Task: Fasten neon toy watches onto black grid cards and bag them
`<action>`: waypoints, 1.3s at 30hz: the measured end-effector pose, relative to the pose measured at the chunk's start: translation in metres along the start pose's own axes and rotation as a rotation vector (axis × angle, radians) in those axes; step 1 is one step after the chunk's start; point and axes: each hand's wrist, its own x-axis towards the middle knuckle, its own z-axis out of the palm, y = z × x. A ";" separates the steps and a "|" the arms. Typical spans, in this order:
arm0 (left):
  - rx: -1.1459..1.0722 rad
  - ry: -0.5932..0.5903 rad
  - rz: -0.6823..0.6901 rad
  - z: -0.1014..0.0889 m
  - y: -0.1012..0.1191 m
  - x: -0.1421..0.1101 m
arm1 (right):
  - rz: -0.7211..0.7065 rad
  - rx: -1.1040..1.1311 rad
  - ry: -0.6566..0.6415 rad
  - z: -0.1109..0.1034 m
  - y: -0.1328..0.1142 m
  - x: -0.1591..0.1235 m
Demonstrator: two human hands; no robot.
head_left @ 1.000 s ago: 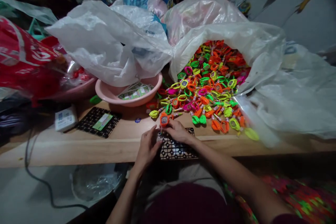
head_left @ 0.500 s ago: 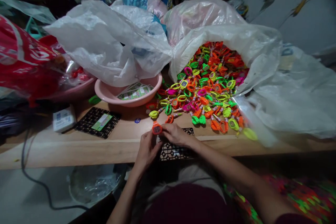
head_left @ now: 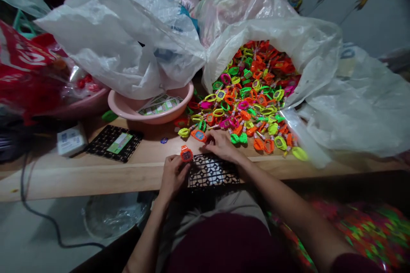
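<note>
A: What does the left hand (head_left: 173, 174) do beside the black grid (head_left: 214, 169)?

B: It grasps an orange watch (head_left: 186, 155) between thumb and fingers, just off the grid's far left corner. The dial faces up toward the camera, and a bit of strap sticks out on the far side.

A: And the right hand (head_left: 221, 145)?

B: Just beyond the grid's far edge, thumb and fingers drawn together at a second orange watch (head_left: 199, 135). Whether they have closed on it — I can't tell.

A: Which way does that second one lie?

B: Past the grid's far left corner, its long axis nearly sideways, the right end slanting slightly back toward the grid. That end meets the right fingertips, so the right hand is clearly the nearer; the left sits closer to the person. Resting on the desk (head_left: 128, 175) or lifted, I can't say.

A: What else is about?

B: A yellow watch (head_left: 183, 132) just left of the second orange one, the pile of bright watches (head_left: 246, 104) beyond the grid to the right — and a pink basin (head_left: 120, 111) beyond it to the left.
</note>
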 end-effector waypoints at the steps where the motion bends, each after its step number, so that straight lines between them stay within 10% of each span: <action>1: 0.003 0.004 0.002 0.001 0.000 -0.001 | 0.045 0.133 -0.014 0.007 -0.001 -0.003; 6: 0.012 0.024 0.024 0.004 0.001 -0.002 | 0.188 0.474 -0.113 0.039 -0.004 -0.007; 12: 0.012 0.040 0.045 0.009 -0.002 -0.004 | -0.104 -0.011 0.052 0.060 -0.005 -0.018; 17: 0.011 0.061 0.044 0.012 -0.004 -0.004 | -0.194 -0.152 -0.049 0.058 -0.005 -0.018; 21: 0.028 0.087 0.058 0.011 -0.006 -0.005 | -0.157 0.031 -0.304 0.027 -0.012 0.013; 30: 0.082 0.178 0.075 0.006 -0.007 -0.008 | -0.160 -0.646 -0.043 0.026 -0.030 0.091; 35: 0.079 0.176 0.040 0.008 -0.008 -0.008 | -0.230 -0.336 -0.001 0.016 -0.019 0.064; 39: 0.060 0.169 0.007 0.011 -0.007 -0.006 | -0.025 0.219 -0.030 0.022 -0.012 0.020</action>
